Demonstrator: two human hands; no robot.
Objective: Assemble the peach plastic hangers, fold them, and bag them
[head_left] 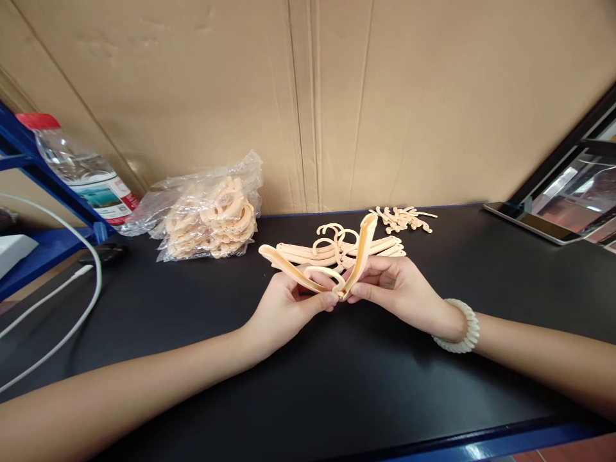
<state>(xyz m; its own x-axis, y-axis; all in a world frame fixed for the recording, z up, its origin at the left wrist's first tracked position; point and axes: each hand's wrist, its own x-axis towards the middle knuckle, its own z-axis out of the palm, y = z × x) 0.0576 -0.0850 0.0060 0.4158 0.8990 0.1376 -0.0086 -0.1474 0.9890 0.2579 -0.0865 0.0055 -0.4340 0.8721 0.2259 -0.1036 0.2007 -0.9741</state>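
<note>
Both hands meet over the middle of the black table (308, 385), holding one peach plastic folding hanger (359, 253) whose two arms stand up in a V. My left hand (283, 308) pinches the left arm and the joint at the bottom. My right hand (394, 289), with a pale bead bracelet at the wrist, grips the right arm near the joint. Just behind the hands lies a stack of assembled peach hangers (332, 247). Further back is a small heap of loose peach pieces (402, 219).
A clear plastic bag of peach hanger parts (212, 215) lies at the back left. A water bottle (81, 170) leans on a blue shelf frame (48, 192); a white cable (72, 301) runs across the left. A tablet (534, 223) sits back right. Cardboard forms the wall behind.
</note>
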